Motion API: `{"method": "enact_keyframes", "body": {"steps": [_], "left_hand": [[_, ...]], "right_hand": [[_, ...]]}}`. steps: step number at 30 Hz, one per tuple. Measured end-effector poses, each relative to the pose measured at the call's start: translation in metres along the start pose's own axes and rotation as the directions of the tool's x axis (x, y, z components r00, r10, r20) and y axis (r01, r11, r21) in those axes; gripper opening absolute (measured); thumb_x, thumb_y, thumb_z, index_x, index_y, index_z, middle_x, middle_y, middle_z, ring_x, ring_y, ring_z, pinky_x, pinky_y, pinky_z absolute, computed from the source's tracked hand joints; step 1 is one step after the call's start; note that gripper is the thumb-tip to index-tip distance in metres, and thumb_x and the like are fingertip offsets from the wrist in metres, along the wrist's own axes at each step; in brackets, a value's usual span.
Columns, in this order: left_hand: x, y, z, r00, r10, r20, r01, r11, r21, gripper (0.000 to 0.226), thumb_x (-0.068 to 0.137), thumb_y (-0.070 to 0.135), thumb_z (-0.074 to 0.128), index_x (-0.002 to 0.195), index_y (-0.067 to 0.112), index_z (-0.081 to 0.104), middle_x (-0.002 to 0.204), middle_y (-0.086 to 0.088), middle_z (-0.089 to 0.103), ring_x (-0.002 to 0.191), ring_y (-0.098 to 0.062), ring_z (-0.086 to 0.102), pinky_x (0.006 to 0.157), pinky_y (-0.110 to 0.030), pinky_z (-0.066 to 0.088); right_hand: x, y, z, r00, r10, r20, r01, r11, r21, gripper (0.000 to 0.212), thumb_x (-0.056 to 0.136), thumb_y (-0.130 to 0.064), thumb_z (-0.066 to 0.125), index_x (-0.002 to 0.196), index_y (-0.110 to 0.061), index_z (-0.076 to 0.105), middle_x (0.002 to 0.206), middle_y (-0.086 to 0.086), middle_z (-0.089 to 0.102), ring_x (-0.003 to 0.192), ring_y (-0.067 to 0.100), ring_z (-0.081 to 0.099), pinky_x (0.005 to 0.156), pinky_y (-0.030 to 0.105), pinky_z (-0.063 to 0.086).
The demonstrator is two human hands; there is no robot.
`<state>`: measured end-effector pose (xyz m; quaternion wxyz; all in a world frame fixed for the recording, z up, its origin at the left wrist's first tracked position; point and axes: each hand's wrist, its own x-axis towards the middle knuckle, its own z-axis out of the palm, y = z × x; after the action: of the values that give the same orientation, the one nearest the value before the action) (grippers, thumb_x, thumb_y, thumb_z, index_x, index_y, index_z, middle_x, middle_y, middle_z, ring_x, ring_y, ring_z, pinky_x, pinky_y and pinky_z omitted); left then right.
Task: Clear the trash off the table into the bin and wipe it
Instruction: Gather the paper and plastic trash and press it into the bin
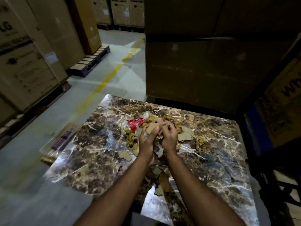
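From my remote feed, I saw both hands meet over the middle of the marble-patterned table [91,160], the left hand [147,141] and right hand [169,139] clutching one bundle of trash [154,128]: torn brown cardboard and crinkled clear plastic [158,149], which hung below the wrists. More litter lay scattered around them on the tabletop: a red wrapper [136,123] just behind the hands, yellowish crumpled scraps [132,139] beside them, and cardboard pieces [164,181] nearer the camera. Tall cartons [203,54] stood behind the table.
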<state>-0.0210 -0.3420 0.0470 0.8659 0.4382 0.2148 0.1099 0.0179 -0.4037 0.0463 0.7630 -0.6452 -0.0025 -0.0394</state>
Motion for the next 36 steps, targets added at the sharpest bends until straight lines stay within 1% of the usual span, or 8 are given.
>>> {"method": "enact_keyframes", "body": {"steps": [4,10,14,17,21,26,29,36], "left_hand": [[-0.015,0.013,-0.025,0.971,0.101,-0.214,-0.111,0.993,-0.035,0.025,0.089,0.010,0.072,0.111,0.018,0.066,0.097,-0.003,0.077,0.087,-0.017,0.074,0.075,-0.029,0.060],[-0.038,0.056,-0.096,0.823,0.244,-0.513,-0.303,0.952,-0.034,0.018,0.091,0.002,0.068,0.103,0.015,0.068,0.094,-0.006,0.073,0.078,-0.013,0.072,0.067,-0.025,0.058],[-0.063,0.094,-0.165,0.686,0.296,-0.664,-0.395,0.919,0.002,0.018,0.090,-0.006,0.066,0.101,0.009,0.068,0.083,0.003,0.073,0.070,-0.005,0.070,0.060,-0.019,0.054],[-0.093,0.122,-0.230,0.591,0.313,-0.744,-0.466,0.885,0.002,0.031,0.081,0.003,0.075,0.111,-0.001,0.066,0.098,-0.013,0.074,0.080,-0.017,0.071,0.070,-0.028,0.058],[-0.144,0.158,-0.339,0.459,0.313,-0.831,-0.543,0.840,0.016,0.030,0.070,0.018,0.072,0.099,0.012,0.068,0.083,-0.002,0.075,0.075,-0.016,0.070,0.067,-0.030,0.056],[-0.214,0.190,-0.471,0.319,0.329,-0.889,-0.573,0.814,0.096,0.017,0.090,-0.003,0.066,0.096,0.013,0.065,0.080,0.003,0.075,0.075,-0.009,0.071,0.065,-0.023,0.054],[-0.255,0.202,-0.537,0.193,0.281,-0.940,-0.603,0.790,0.112,0.019,0.086,0.007,0.072,0.103,0.012,0.067,0.096,-0.007,0.075,0.088,-0.017,0.072,0.071,-0.026,0.056],[-0.294,0.180,-0.648,-0.044,0.180,-0.983,-0.592,0.788,0.170,0.018,0.091,0.004,0.070,0.105,0.016,0.069,0.102,0.000,0.075,0.097,-0.017,0.072,0.080,-0.032,0.056]], "right_hand": [[-0.021,0.008,0.031,0.985,0.030,0.170,-0.026,0.999,-0.026,0.017,0.074,-0.043,0.059,0.071,-0.027,0.064,0.065,-0.016,0.064,0.065,0.005,0.056,0.065,0.030,0.044],[-0.080,0.014,0.107,0.921,0.086,0.381,-0.086,0.996,-0.019,0.032,0.083,-0.034,0.058,0.088,-0.006,0.071,0.083,0.019,0.067,0.072,0.013,0.060,0.067,0.034,0.046],[-0.141,0.024,0.172,0.847,0.154,0.509,-0.145,0.988,-0.057,0.024,0.083,-0.038,0.057,0.084,-0.019,0.071,0.077,0.008,0.067,0.072,0.022,0.059,0.066,0.038,0.046],[-0.200,0.026,0.224,0.775,0.170,0.609,-0.200,0.980,-0.018,0.016,0.083,-0.022,0.054,0.083,-0.016,0.068,0.076,0.002,0.067,0.072,0.017,0.059,0.068,0.033,0.047],[-0.299,0.042,0.305,0.656,0.164,0.736,-0.192,0.980,-0.048,0.014,0.081,-0.016,0.051,0.074,-0.017,0.063,0.067,-0.008,0.063,0.066,0.007,0.056,0.063,0.025,0.046],[-0.422,0.072,0.390,0.468,0.184,0.865,-0.231,0.969,-0.081,0.012,0.087,-0.007,0.052,0.083,-0.005,0.063,0.076,0.002,0.064,0.071,0.010,0.059,0.065,0.022,0.048],[-0.491,0.088,0.431,0.347,0.214,0.913,-0.240,0.961,-0.134,0.020,0.092,0.009,0.047,0.084,-0.002,0.061,0.071,-0.009,0.066,0.069,0.003,0.060,0.065,0.019,0.048],[-0.584,0.160,0.482,0.102,0.300,0.948,-0.227,0.935,-0.271,0.018,0.090,0.006,0.047,0.081,-0.001,0.061,0.073,-0.006,0.064,0.069,0.009,0.057,0.066,0.024,0.048]]}}
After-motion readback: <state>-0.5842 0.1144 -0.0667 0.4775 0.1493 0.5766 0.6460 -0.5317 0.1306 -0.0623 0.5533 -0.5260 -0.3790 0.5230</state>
